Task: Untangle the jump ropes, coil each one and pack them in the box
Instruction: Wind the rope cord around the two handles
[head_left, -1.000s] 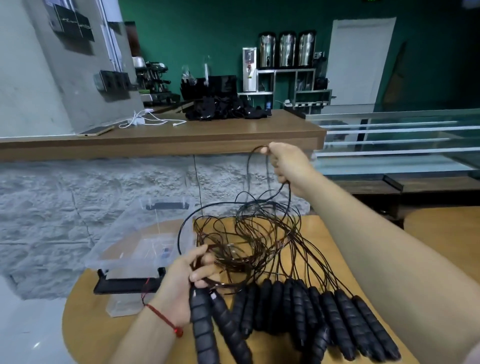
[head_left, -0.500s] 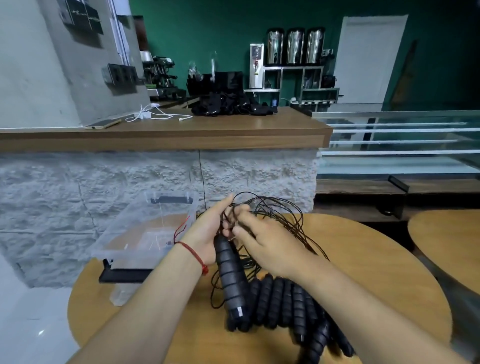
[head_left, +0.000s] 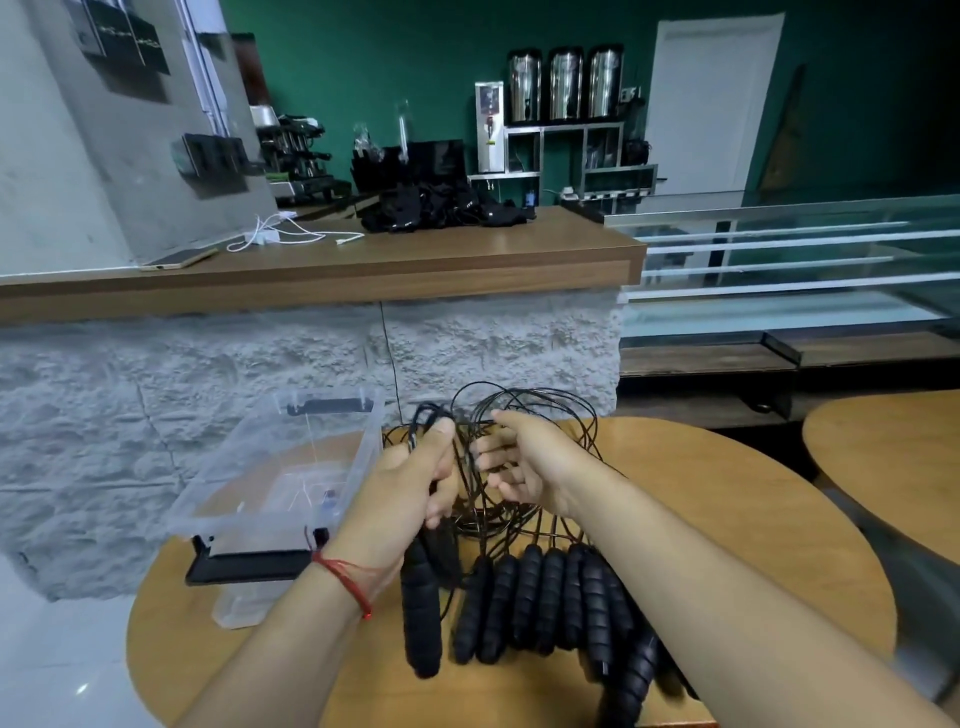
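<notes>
The left hand (head_left: 415, 483) is clenched around a bundle of black cord and the top of one black handle (head_left: 422, 608), which hangs down from the fist above the table (head_left: 727, 519). The right hand (head_left: 524, 462) is beside it, palm turned toward the left hand, with its fingers loose, spread and grasping nothing. Thin cords cross in front of its fingertips. The jump ropes (head_left: 519, 410) are a tangle of loops around both hands, near the middle of the round table. The other handles (head_left: 550, 597) lie side by side toward the front edge. The clear box (head_left: 249, 525) stands open at the table's left edge, just beside the left hand.
</notes>
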